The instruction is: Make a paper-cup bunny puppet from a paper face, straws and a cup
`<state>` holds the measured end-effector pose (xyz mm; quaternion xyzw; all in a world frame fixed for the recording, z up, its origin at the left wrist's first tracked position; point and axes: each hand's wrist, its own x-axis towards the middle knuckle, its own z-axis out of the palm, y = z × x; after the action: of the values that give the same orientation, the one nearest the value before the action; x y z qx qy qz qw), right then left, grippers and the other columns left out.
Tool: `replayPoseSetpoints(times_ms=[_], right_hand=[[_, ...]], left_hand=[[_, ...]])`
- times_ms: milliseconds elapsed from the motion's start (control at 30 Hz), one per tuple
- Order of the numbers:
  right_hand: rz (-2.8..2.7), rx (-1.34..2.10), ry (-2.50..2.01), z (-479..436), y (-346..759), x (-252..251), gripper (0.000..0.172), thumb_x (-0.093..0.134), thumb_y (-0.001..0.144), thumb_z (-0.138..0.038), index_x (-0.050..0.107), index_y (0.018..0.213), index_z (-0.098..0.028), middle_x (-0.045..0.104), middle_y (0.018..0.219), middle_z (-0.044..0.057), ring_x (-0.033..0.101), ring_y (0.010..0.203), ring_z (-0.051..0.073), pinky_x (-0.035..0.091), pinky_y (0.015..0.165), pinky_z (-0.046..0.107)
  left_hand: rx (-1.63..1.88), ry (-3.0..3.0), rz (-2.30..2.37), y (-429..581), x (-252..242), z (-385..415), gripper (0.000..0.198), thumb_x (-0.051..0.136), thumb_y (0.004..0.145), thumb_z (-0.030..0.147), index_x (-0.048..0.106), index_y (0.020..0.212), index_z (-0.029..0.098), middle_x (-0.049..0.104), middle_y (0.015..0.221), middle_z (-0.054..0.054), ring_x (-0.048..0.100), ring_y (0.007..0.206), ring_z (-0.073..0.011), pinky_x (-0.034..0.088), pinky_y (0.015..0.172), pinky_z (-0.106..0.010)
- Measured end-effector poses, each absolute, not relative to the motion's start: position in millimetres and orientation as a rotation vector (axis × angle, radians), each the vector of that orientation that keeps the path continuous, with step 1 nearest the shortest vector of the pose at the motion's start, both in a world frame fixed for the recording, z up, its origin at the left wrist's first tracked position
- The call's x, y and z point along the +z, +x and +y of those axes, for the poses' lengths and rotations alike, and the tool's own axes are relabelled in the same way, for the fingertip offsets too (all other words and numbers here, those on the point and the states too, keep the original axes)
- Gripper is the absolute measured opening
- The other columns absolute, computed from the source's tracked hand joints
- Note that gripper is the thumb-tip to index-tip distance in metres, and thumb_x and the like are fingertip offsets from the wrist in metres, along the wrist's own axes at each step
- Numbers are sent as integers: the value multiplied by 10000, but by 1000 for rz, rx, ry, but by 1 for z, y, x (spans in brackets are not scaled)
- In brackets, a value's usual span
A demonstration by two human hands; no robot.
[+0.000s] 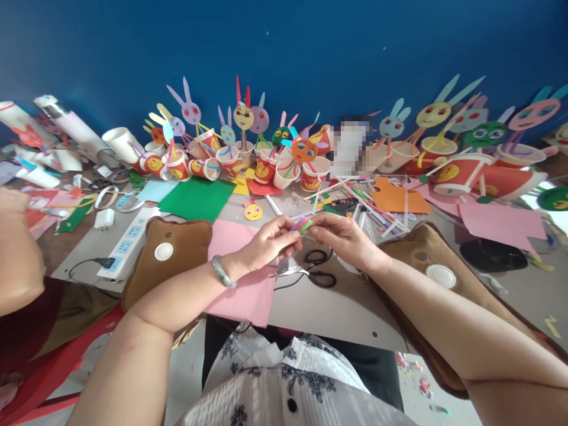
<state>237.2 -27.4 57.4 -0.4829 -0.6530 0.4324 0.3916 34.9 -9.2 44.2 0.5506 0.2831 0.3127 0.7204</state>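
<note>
Between my two hands is a small bundle of coloured paper strips [302, 224], purple, orange and green. My left hand [277, 236], with a bangle on its wrist, pinches the strips from the left. The fingers of my right hand [341, 234] close on their right end. Just below lies a pair of scissors [322, 278] with black handles, its blades pointing left. Pink paper [244, 284] spreads under my left forearm. A round yellow paper face [252, 210] lies flat beyond my left hand.
Paper cups [315, 173] with paper rabbit figures line the blue wall. Green paper [199, 198], a power strip [128, 242] and a brown cushion-like bag [166, 254] are at left. Loose strips [373, 204], orange paper [394, 195] and another brown bag [419, 272] lie right. Another person's arm [18, 254] shows at far left.
</note>
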Motion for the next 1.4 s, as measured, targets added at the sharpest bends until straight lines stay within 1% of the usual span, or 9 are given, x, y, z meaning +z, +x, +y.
replayPoseSetpoints(times_ms=[133,300,367,567,700,900,1067,1233,1400], right_hand=[[-1597,1245,-1209,-27,239,59,305,675,843,-491,682,835,-186,535,641,-20,459,620,125,376,597,274],[-1517,1316,-1193,-26,240,58,332,713,814,-521,680,818,-191,538,634,-13,455,620,126,371,597,275],[-1501,1299,-1200,-26,239,57,336,722,804,-523,681,817,-189,549,646,-9,461,627,128,375,602,276],[-1567,1218,-1225,-28,238,56,323,688,828,-502,676,837,-179,565,669,-10,469,623,125,373,600,278],[-1624,1159,-1229,-28,238,57,300,667,845,-477,678,837,-177,595,693,-4,487,626,128,383,615,286],[-1630,1125,-1238,-29,237,58,270,657,854,-447,681,843,-178,595,676,-3,501,628,136,396,611,285],[-1710,1019,-1237,-30,237,59,266,624,885,-438,690,850,-183,666,758,24,582,720,171,449,686,310],[-1779,1008,-1219,-32,235,58,315,576,929,-472,693,841,-193,685,760,29,604,724,178,466,699,316],[-1759,868,-1308,-32,235,53,309,651,876,-491,696,798,-195,700,774,42,616,760,197,467,720,319]], left_hand=[[655,1154,578,33,41,-8,260,645,885,384,463,881,199,614,723,44,470,503,-41,283,428,-170],[659,1110,591,33,45,-8,277,662,871,386,463,879,194,609,706,46,464,490,-35,275,434,-172],[686,1144,624,34,46,-9,268,657,876,383,471,889,191,621,714,41,480,500,-38,295,436,-169],[758,1281,684,38,43,-8,274,664,885,391,502,913,171,661,724,14,549,529,-58,433,492,-187],[788,1314,669,38,39,-8,293,665,886,412,513,950,169,674,731,2,598,566,-79,482,528,-202],[765,1357,693,37,39,-11,323,655,894,443,505,987,173,696,791,-25,607,597,-85,500,551,-208],[754,1385,740,37,37,-11,339,639,904,467,486,989,176,696,819,-40,633,614,-102,509,553,-216],[762,1424,794,38,36,-14,287,646,905,416,489,941,178,665,782,-22,658,654,-118,520,582,-222],[743,1366,763,41,30,-16,239,660,892,346,501,866,169,641,775,-13,667,689,-120,543,647,-241]])
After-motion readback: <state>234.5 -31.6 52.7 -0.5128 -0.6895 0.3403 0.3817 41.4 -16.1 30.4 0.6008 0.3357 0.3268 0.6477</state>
